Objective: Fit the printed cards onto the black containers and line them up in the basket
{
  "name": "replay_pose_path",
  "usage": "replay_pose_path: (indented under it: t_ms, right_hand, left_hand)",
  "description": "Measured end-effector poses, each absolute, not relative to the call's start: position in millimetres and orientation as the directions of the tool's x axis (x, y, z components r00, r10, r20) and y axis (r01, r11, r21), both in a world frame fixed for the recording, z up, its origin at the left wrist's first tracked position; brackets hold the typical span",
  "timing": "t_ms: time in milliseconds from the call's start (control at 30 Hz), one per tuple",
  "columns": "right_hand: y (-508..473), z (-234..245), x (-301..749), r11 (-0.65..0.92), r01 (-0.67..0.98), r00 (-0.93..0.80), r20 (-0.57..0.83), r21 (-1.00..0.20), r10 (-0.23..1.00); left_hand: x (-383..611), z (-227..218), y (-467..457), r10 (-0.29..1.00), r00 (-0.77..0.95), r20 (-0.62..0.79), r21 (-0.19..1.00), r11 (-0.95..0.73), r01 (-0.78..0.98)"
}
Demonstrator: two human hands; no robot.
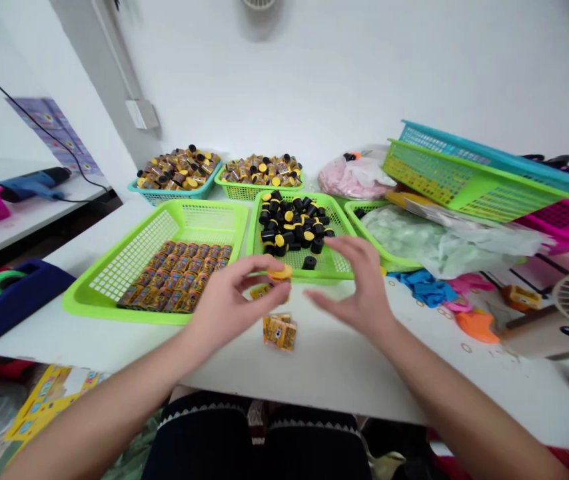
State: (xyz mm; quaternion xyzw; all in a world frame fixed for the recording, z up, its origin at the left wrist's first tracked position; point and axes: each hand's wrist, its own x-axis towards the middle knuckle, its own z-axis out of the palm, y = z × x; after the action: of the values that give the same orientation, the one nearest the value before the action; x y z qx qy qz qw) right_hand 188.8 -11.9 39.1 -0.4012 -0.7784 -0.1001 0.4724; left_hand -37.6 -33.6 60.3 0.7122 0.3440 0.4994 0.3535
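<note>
Forearms (99,413) out over table (324,373): left hand (237,300) pinching yellow cap (280,273), right hand (352,283) spread wide, empty; yellow packet (279,332) just below, nearer left.

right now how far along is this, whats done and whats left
Done-looking: gold-labelled tubes packed in rows in the green basket. In hand: the left hand holds a yellow cap, the right hand open beside it. Remaining: a heap of loose black pieces, some yellow-topped, in the next basket.
</note>
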Motion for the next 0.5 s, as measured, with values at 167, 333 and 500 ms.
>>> replay_pose_path:
  t_ms: [167, 333, 500]
  right_hand:
    - [71.8, 52.1, 200.8, 0.257, 0.938, -0.264, 0.003, -0.233, 0.965]
    - [106.2, 45.1, 185.1, 0.27, 0.936, -0.324, -0.251, -0.228, 0.912]
    - [81.1, 54.0, 204.7, 0.259, 0.87, -0.266, 0.042, -0.419, 0.963]
  left_hand:
    - [-91.2, 109.5, 36.9, 0.93, 0.202, 0.307, 0.694, -0.364, 0.621]
    - [-106.6, 94.0, 129.9, 0.996, 0.073, 0.044, 0.357, -0.084, 0.93]
    - [-99.7, 52.5, 159.1, 0.992, 0.09, -0.088, 0.304, -0.06, 0.951]
